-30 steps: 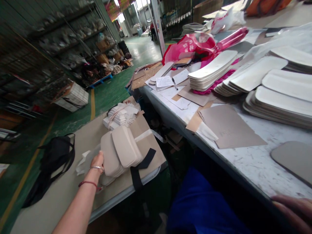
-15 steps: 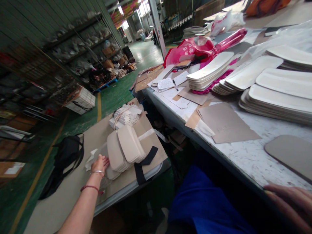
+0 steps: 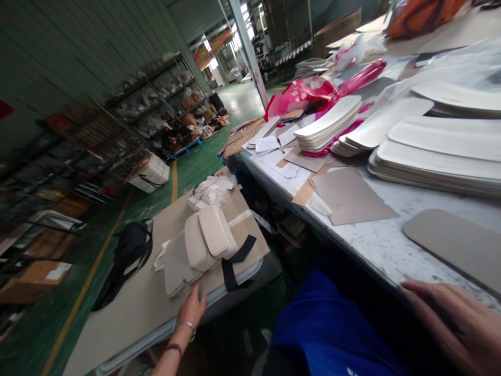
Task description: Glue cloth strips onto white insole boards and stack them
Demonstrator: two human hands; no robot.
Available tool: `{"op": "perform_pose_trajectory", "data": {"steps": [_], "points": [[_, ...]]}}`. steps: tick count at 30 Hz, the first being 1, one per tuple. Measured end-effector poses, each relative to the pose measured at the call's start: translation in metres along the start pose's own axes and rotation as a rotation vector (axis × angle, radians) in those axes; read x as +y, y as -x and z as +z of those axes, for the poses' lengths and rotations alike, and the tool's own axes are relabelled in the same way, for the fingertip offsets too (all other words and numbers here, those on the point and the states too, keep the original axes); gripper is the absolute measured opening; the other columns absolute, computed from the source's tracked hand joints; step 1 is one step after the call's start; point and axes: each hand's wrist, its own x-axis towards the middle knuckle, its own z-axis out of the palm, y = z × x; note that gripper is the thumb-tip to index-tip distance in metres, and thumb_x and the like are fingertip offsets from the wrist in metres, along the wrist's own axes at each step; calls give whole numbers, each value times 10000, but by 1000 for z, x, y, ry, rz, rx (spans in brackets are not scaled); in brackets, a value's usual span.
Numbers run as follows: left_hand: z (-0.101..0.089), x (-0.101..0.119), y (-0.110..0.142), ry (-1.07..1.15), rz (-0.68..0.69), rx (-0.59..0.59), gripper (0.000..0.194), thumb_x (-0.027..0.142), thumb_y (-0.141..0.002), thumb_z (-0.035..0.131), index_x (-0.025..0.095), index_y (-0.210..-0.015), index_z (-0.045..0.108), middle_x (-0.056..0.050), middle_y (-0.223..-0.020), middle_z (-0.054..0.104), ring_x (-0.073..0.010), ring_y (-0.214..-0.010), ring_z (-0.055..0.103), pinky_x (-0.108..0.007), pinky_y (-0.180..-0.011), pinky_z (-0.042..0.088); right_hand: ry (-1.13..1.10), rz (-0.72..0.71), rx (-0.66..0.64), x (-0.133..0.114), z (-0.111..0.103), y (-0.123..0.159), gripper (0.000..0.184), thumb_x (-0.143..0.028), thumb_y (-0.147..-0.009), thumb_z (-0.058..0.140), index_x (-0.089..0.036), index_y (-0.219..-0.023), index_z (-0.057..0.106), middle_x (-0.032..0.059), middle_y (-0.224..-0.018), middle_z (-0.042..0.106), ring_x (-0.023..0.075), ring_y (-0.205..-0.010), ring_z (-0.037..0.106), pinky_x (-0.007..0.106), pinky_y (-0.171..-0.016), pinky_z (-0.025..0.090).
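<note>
My left hand [image 3: 192, 309] hangs over the near edge of a low side table [image 3: 129, 313], fingers loosely apart, holding nothing. Just beyond it lie stacked beige rounded pads [image 3: 203, 240] on brown cardboard, with a black strap [image 3: 235, 261] beside them. My right hand [image 3: 457, 324] rests flat on the front edge of the white worktable [image 3: 376, 245], fingers stretched out and empty. A grey rounded panel [image 3: 457, 245] lies just past its fingertips.
Stacks of white elongated panels [image 3: 430, 146] and grey card sheets [image 3: 348, 196] cover the worktable, with a pink plastic bag [image 3: 305, 94] behind. A black bag [image 3: 129, 245] and bundled white pieces [image 3: 211, 190] sit on the side table. Shelving lines the green-floored aisle at left.
My left hand let go of the beige pad stack and drew back to the side table's near edge. My right hand slid further into view on the worktable edge. The view tilted upward.
</note>
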Motion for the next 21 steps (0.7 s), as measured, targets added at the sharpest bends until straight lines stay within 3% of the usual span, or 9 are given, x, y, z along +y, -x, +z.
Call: {"op": "perform_pose_trajectory", "data": {"steps": [3,8,14,17,21], "points": [[1,4,-1,-80,11,-47,381,301,-860,608,193,-1217,528,-78,-1193,594,-227,-1033,604,-438,-868,515,-27,-70,-13,1,0,0,440,-587,-917,344,-280,-925,658,84,-902,714,255,-787,694,390,-675,583],[-5,7,-2,-142,5,-53,386,315,-860,605,193,-1218,528,-86,-1240,573,-237,-1070,588,-454,-891,503,-5,-104,76,-14,-11,-8,536,-564,-950,281,-225,-861,686,94,-834,719,239,-714,695,361,-625,568],[-9,5,4,-165,0,-48,392,316,-859,606,191,-1222,525,-90,-1253,560,-243,-1082,580,-455,-888,505,-20,-129,110,-20,-16,-9,525,-523,-974,288,-188,-872,680,88,-817,714,214,-699,690,330,-618,551],[-3,12,13,-162,50,-81,382,317,-858,609,191,-1210,533,-87,-1245,565,-240,-1076,583,-452,-883,508,-43,-128,121,-18,-15,-7,510,-508,-977,294,-184,-877,675,87,-809,703,207,-683,681,319,-610,543],[21,35,31,-145,184,-177,293,329,-860,605,180,-1112,591,-64,-1140,619,-212,-992,613,-423,-850,524,0,-149,162,-20,-16,-10,475,-452,-989,298,-180,-868,667,74,-766,688,194,-665,673,295,-592,539]]}}
